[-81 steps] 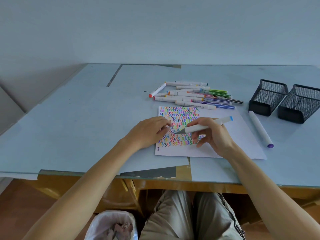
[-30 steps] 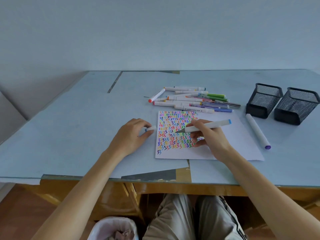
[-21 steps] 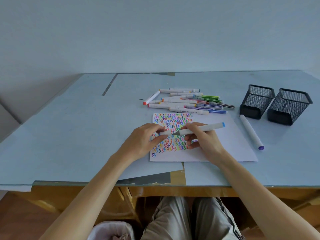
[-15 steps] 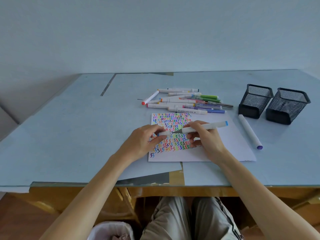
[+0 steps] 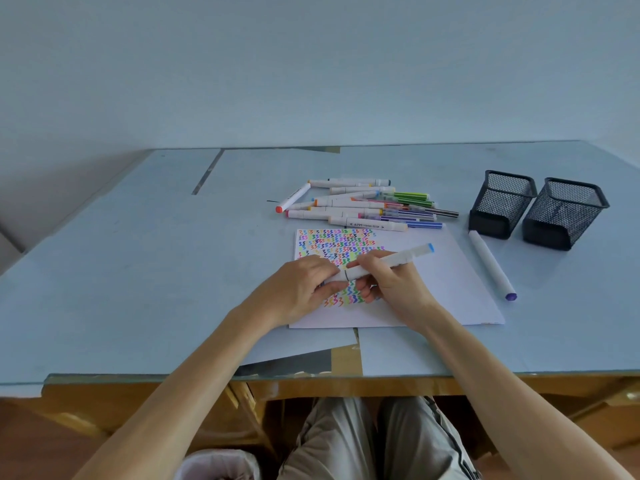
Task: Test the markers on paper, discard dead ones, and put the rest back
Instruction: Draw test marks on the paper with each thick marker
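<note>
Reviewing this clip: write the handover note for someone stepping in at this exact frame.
Left hand pinches the cap end of the blue-ended marker; right hand grips its barrel, over the paper.
Paper's left half is filled with coloured test squiggles.
Marker pile lies beyond the paper; a purple-ended marker lies to its right, by two mesh holders, which look empty.
A bin sits under the table edge.
Left: finish capping, sort this marker, return good ones to the holders.
</note>
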